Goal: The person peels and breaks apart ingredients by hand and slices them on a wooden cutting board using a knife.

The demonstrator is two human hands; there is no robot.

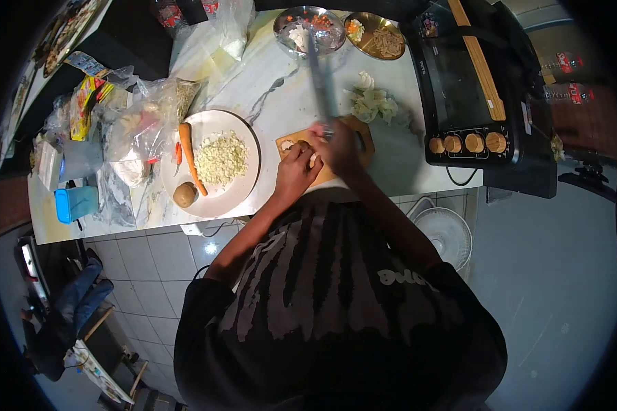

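Note:
My right hand [339, 146] grips a knife [319, 85] by its handle over the wooden cutting board [362, 137]. The blade points away from me, tilted and smeared by motion. On the board's left part, my left hand [295, 170] is closed, with curled fingers pressing down on a pale piece of food [313, 160] that they mostly cover. Another pale bit [287, 145] lies by the fingertips. Left of the board, a large plate [243, 198] carries finely chopped pale vegetable [221, 159], a carrot [187, 147], a red chili [178, 153] and a brown potato [184, 194].
Two metal bowls, one silver [281, 42] and one golden [373, 17], hold cut food at the back. Pale green leaves [372, 104] lie beyond the board. A black toaster oven [466, 89] stands right, plastic bags [144, 116] left. Another person [62, 315] is at lower left.

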